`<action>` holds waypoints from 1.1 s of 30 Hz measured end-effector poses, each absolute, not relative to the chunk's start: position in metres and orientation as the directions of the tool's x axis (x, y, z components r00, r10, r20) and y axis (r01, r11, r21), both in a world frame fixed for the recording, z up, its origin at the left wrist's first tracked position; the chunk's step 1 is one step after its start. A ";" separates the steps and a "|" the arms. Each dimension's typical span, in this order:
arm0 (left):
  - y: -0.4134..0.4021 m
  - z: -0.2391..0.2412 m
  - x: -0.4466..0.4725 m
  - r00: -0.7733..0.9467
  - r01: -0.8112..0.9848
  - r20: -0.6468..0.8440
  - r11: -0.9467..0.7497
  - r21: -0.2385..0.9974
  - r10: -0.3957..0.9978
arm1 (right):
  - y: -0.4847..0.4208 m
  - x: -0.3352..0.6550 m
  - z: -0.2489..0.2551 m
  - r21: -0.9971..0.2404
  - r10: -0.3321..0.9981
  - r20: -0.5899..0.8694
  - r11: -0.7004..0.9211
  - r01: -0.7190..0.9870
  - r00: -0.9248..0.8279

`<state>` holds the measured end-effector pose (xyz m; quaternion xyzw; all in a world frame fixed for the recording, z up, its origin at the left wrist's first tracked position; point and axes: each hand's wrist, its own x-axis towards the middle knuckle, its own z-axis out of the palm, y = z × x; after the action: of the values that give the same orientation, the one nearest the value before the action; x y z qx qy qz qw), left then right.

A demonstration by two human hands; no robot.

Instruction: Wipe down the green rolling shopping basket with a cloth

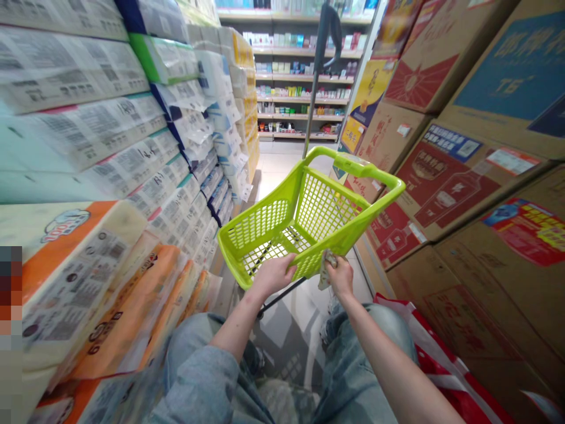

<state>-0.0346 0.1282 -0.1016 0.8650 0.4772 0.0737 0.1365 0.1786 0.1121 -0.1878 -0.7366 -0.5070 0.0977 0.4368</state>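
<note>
A lime-green shopping basket on wheels point(338, 232), with lattice walls and a thick handle, stands tilted in front of my knees. Nothing lies inside it. My left hand point(276, 274) is closed over the near rim, thumb towards the right. Close beside it, my right hand point(342, 275) pinches a crumpled, pale patterned cloth point(325, 274) against the outside of the near wall. Part of the cloth is hidden by my fingers. Behind the basket rises a grey pole point(312, 100) with a dark looped grip on top.
Stacked tissue packs point(110, 247) line the left side closely. Cardboard cartons point(459, 182) rise on the right, with a red and white bag point(441, 341) by my right knee. Shelves of small boxed goods point(304, 70) stand at the aisle's far end.
</note>
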 end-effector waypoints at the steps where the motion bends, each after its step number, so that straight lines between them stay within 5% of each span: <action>1: 0.128 -0.102 -0.035 0.534 0.804 0.000 -0.508 0.309 0.845 | 0.111 0.179 -0.185 -0.736 0.827 0.316 -0.095 0.670 0.464; 6: 0.128 -0.102 -0.033 0.524 0.809 -0.005 -0.496 0.316 0.852 | 0.111 0.171 -0.182 -0.763 0.762 0.363 -0.088 0.640 0.537; 11: 0.129 -0.103 -0.030 0.532 0.804 0.009 -0.508 0.310 0.847 | 0.111 0.164 -0.191 -0.759 0.828 0.386 0.034 0.650 0.406; 17: 0.128 -0.103 -0.029 0.545 0.783 0.015 -0.515 0.348 0.838 | 0.119 0.156 -0.188 -0.771 0.751 0.395 -0.042 0.635 0.529; 25: 0.129 -0.104 -0.029 0.528 0.790 0.011 -0.496 0.360 0.849 | 0.089 0.161 -0.202 -0.662 0.886 0.362 0.024 0.749 0.290; 30: 0.128 -0.102 -0.029 0.527 0.803 0.001 -0.498 0.329 0.850 | 0.092 0.158 -0.199 -0.762 0.817 0.236 -0.180 0.622 0.526; 33: 0.127 -0.101 -0.028 0.527 0.808 -0.002 -0.501 0.310 0.850 | 0.105 0.153 -0.189 -0.771 0.810 0.251 -0.164 0.615 0.530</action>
<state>-0.0280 0.1268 -0.1015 0.8629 0.4804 0.0756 0.1376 0.1531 0.1046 -0.1894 -0.7548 -0.4720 0.1103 0.4420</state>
